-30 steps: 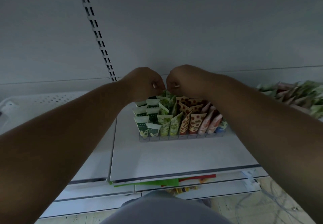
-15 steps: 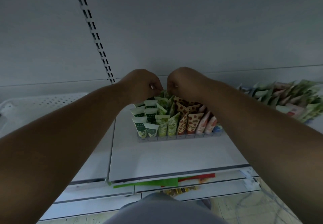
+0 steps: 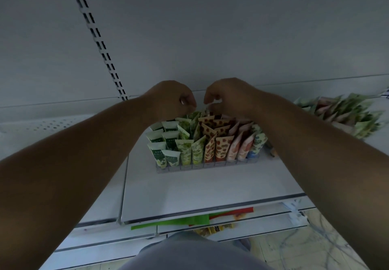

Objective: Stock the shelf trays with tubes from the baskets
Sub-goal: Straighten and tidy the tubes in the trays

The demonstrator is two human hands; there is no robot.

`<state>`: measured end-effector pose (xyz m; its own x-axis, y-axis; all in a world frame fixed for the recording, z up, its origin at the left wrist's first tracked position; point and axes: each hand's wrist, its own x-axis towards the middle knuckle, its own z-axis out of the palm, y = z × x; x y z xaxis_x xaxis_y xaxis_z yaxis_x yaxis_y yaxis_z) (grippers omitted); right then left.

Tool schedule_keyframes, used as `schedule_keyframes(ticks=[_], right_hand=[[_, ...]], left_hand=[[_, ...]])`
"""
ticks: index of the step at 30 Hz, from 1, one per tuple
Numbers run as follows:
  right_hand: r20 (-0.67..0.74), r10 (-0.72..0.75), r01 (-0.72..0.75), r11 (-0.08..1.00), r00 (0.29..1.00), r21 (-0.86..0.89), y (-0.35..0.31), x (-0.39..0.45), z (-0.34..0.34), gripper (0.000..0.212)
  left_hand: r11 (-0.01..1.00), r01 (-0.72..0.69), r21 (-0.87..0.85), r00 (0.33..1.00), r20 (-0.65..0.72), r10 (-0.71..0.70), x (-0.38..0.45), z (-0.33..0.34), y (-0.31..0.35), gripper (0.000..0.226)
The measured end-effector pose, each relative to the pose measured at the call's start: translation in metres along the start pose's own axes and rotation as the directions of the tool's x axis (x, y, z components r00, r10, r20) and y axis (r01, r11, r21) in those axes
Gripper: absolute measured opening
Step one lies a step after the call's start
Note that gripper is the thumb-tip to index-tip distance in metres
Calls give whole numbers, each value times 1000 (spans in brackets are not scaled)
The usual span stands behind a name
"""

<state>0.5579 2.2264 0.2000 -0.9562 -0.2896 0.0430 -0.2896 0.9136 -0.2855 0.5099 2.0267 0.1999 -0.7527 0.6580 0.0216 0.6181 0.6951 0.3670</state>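
Note:
A clear shelf tray (image 3: 202,167) stands on the white shelf, packed with rows of upright tubes (image 3: 210,143): green and white on the left, orange-spotted in the middle, pink and blue on the right. Both my hands hover over the tray's back rows, close together. My left hand (image 3: 172,99) is curled into a loose fist just above the back green tubes, and I see nothing in it. My right hand (image 3: 227,97) is curled too, its thumb down against the tops of the back-row tubes. The tubes under my hands are hidden.
A pile of loose green and pink tubes (image 3: 345,113) lies on the shelf at the far right. A white perforated basket (image 3: 42,124) sits at the left. The slotted upright (image 3: 99,42) runs up the back wall. Lower shelves and floor show below.
My hands have drawn slightly apart and lifted a little off the back-row tubes. The view has shifted, so the pile at the right shows more.

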Motion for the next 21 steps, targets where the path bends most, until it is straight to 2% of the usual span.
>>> schedule_keyframes(ticks=[4,7,10,15,21], right_hand=[[0,-45,45,999,999,-16,-4,4,6,26],[3,-65,65,997,998,-37,-4,5,9,19],[3,-22,22,999,1000,-27,-2,4,9,14],[-15,-27,27,1000,1000,-15,-6,4,12,18],[-55,52,-46,994,997,102,8,-7,-3,14]], left_hand=[[997,-57,48,998,18,56,6,5,5,14],[997,-45,55,999,20,44,8,6,4,13],[999,-9,37,1000,7,8,7,7,2,12],[999,-14,43,1000,3,14,5,7,2,12],[1000,-5,9,1000,15,5,11,7,5,14]])
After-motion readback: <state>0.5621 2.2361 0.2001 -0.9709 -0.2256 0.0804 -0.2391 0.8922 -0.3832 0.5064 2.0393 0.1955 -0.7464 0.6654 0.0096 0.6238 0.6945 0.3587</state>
